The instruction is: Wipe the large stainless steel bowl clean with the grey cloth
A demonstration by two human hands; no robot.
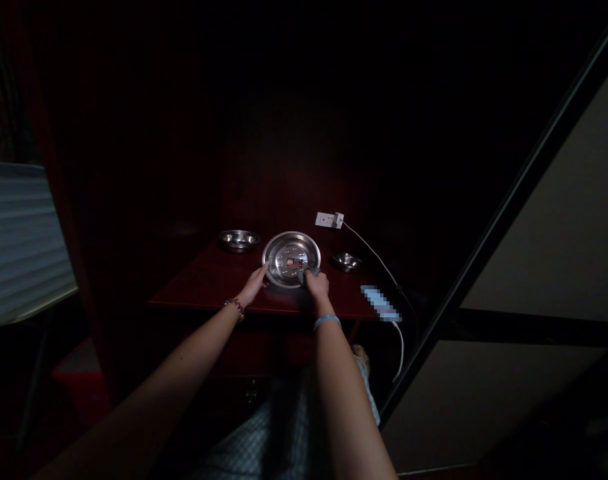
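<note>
Holding tilted metal bowl [279, 253] at counter [189, 287]: left hand [254, 283] clamped on rim, right hand [317, 285] apparently closed around grey cloth-like item [301, 275] at bowl's inside. Next move seemingly calls for steady rim support.

So it's pretty dark in here, but the left hand [255, 284] has the near-left rim of a shiny steel dish [284, 248], tipped up to face the camera. The right hand [317, 285] is holding some grey wad [302, 275] against the inside, too dim to tell what exactly. Two smaller steel bowls sit on the reddish desk [191, 290], one [239, 241] off left, one [347, 261] off right. White charger's plugged into the wall socket [326, 219] behind.
</note>
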